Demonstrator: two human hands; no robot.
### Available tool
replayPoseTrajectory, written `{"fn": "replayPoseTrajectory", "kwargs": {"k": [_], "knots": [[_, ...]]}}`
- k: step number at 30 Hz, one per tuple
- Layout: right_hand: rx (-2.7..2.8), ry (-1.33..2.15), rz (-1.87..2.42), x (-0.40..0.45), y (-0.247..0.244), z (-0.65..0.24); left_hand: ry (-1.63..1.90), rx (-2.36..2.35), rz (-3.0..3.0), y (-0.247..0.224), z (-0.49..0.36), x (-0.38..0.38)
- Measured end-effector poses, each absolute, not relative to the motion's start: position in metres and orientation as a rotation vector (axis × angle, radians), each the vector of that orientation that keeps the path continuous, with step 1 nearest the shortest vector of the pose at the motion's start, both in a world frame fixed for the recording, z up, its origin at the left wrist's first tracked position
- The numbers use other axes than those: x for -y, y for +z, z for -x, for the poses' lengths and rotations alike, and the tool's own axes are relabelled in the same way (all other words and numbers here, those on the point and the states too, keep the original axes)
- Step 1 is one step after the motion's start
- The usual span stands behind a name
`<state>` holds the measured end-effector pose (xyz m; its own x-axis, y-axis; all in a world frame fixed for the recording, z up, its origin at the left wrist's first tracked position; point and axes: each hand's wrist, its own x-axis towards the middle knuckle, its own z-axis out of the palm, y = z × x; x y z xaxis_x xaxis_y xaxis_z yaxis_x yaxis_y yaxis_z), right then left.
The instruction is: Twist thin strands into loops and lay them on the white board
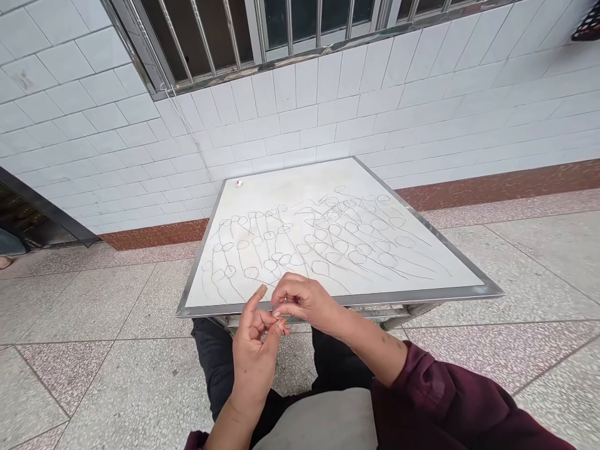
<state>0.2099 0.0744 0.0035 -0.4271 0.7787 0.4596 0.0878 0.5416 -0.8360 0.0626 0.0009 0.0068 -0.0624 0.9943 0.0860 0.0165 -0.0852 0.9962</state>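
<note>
My left hand (255, 350) is raised just off the table's near edge, its thumb and fingertips pinched together and a wrapping on one finger. From the right, my right hand (307, 303) meets it, also in a pinch. A thin dark strand, which looks like wire, shows faintly between the fingertips; most of it is hidden. Beyond the hands, many thin dark wire loops with long tails (335, 215) lie spread over the white table (290, 178), tangled more densely at the back right.
A small white and pink object (239, 184) sits at the table's back left corner. Behind stands a white tiled wall (300, 119) with a barred window (281, 31). A thin cord (187, 125) hangs down the wall. The table has a raised-looking metal edge (431, 294).
</note>
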Motion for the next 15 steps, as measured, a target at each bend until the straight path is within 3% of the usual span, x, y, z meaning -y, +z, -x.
{"fn": "replayPoseTrajectory", "kwargs": {"k": [9, 15], "knots": [[1.488, 1.195, 0.856, -0.064, -0.003, -0.206, 1.434, -1.325, -1.228, 0.014, -0.062, -0.004], [1.795, 1.190, 0.899, -0.051, -0.019, -0.195, 1.602, -1.379, -1.088, 0.013, -0.056, -0.013]]}}
